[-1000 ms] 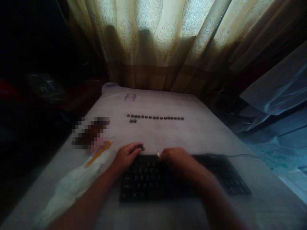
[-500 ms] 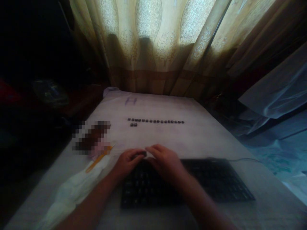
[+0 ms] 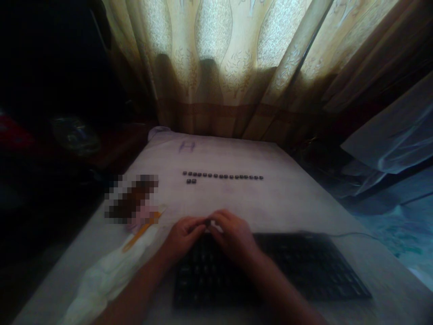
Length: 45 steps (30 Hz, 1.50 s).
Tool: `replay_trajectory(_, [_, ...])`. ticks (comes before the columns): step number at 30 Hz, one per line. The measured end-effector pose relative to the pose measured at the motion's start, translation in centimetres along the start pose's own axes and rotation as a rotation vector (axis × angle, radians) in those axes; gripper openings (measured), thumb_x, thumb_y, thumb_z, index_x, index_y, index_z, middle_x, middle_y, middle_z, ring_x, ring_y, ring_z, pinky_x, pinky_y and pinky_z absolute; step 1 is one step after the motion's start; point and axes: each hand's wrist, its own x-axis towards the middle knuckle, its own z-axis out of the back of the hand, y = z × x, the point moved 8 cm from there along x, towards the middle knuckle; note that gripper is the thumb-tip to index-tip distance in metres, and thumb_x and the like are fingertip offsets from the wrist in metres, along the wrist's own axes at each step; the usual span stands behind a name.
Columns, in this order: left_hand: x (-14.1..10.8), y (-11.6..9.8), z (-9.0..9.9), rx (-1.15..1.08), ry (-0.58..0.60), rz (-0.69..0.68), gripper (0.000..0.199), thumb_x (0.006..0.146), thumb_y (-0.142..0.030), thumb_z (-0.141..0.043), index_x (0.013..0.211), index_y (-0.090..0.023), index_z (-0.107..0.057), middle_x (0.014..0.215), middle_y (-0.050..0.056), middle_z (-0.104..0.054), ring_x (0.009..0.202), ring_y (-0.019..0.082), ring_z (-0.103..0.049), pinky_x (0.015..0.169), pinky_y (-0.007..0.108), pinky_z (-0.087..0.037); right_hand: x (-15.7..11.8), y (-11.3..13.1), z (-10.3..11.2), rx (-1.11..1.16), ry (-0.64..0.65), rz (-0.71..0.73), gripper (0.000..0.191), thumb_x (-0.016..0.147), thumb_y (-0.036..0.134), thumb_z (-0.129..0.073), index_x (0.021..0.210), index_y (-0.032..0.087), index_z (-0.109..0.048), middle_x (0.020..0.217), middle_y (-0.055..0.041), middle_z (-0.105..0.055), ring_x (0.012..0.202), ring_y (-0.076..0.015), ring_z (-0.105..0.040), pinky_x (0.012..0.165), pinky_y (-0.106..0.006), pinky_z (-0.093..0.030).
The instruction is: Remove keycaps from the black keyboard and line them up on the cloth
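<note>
My left hand (image 3: 185,234) pinches a small dark keycap (image 3: 207,222) between thumb and fingers, above the far edge of a black keyboard (image 3: 311,264). From the other side, the fingertips of my right hand (image 3: 234,231) close on the same keycap, which they mostly hide. Both forearms reach across the keyboard and cover part of its keys. Beyond my hands, a long row of dark keycaps (image 3: 226,176) lies on the pale cloth, with a pair of keycaps (image 3: 191,181) just below its left end.
An orange-handled tool (image 3: 142,232) rests on a crumpled white cloth (image 3: 108,271) to the left, beside a pink cloth (image 3: 139,217) and a pixelated patch. A cable (image 3: 352,234) runs off the keyboard to the right. Patterned curtains (image 3: 233,67) hang behind the table (image 3: 287,198).
My right fingertips have come in to meet the keycap in my left hand. The whole view has shifted slightly, with the table lower in it. The keycap row looks unchanged.
</note>
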Motion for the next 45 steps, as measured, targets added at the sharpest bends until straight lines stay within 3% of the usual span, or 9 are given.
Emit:
replay_trajectory(2, [0.1, -0.1, 0.2, -0.048, -0.031, 0.012, 0.027, 0.079, -0.035, -0.057, 0.101, -0.025, -0.07, 0.103, 0.003, -0.071, 0.1, 0.022, -0.063, 0.094, 0.037, -0.045, 0.6, -0.2, 0.2, 0.005, 0.008, -0.013, 0.015, 0.08, 0.015, -0.058, 0.094, 0.018, -0.062, 0.093, -0.0071, -0.066, 0.08, -0.0178, -0.061, 0.07, -0.029, -0.048])
replay_trajectory(6, [0.0, 0.1, 1.6, -0.179, -0.201, 0.106, 0.033, 0.08, -0.039, -0.055, 0.105, -0.02, -0.066, 0.102, 0.006, -0.072, 0.098, 0.021, -0.065, 0.092, 0.036, -0.048, 3.4, -1.9, 0.2, 0.024, 0.042, -0.07, 0.014, 0.079, 0.018, -0.059, 0.092, 0.019, -0.064, 0.091, -0.0039, -0.068, 0.073, -0.0146, -0.063, 0.068, -0.026, -0.047])
replay_trajectory(10, [-0.4, 0.8, 3.0, -0.306, -0.371, 0.182, 0.04, 0.08, -0.049, -0.053, 0.097, -0.016, -0.066, 0.089, 0.008, -0.073, 0.088, 0.022, -0.068, 0.084, 0.035, -0.052, 7.7, -5.2, -1.4, -0.083, 0.153, -0.209, 0.014, 0.08, 0.021, -0.059, 0.091, 0.021, -0.068, 0.088, -0.0021, -0.071, 0.078, -0.016, -0.064, 0.073, -0.027, -0.045])
replay_trajectory(13, [-0.5, 1.5, 3.4, -0.374, -0.43, 0.213, 0.047, 0.077, -0.056, -0.053, 0.094, -0.015, -0.066, 0.085, 0.008, -0.073, 0.084, 0.022, -0.069, 0.081, 0.036, -0.053, 10.4, -7.0, -2.6, -0.117, 0.175, -0.255, 0.017, 0.078, 0.019, -0.059, 0.092, 0.02, -0.069, 0.09, -0.0037, -0.072, 0.084, -0.0178, -0.065, 0.075, -0.027, -0.044])
replay_trajectory(23, [-0.3, 1.9, 3.1, -0.361, -0.397, 0.21, 0.051, 0.076, -0.061, -0.052, 0.094, -0.015, -0.067, 0.082, 0.007, -0.072, 0.08, 0.022, -0.068, 0.079, 0.036, -0.054, 14.1, -8.7, -5.0, -0.207, 0.179, -0.295, 0.023, 0.079, 0.024, -0.056, 0.098, 0.021, -0.069, 0.098, -0.0071, -0.071, 0.091, -0.0205, -0.063, 0.075, -0.027, -0.042])
replay_trajectory(37, [-0.4, 2.0, 2.8, -0.422, -0.376, 0.24, 0.053, 0.073, -0.061, -0.056, 0.093, -0.014, -0.067, 0.084, 0.009, -0.072, 0.081, 0.021, -0.068, 0.082, 0.036, -0.053, 14.5, -8.5, -6.1, -0.249, 0.203, -0.275, 0.025, 0.08, 0.024, -0.052, 0.101, 0.021, -0.066, 0.102, -0.0079, -0.069, 0.093, -0.0206, -0.061, 0.074, -0.028, -0.041])
replay_trajectory(45, [-0.3, 1.9, 2.8, -0.405, -0.378, 0.234, 0.042, 0.074, -0.052, -0.059, 0.092, -0.015, -0.067, 0.084, 0.008, -0.073, 0.082, 0.022, -0.068, 0.081, 0.037, -0.053, 14.6, -8.5, -6.2, -0.247, 0.209, -0.287, 0.03, 0.08, 0.023, -0.053, 0.108, 0.02, -0.064, 0.103, -0.0076, -0.069, 0.097, -0.0217, -0.061, 0.079, -0.029, -0.042])
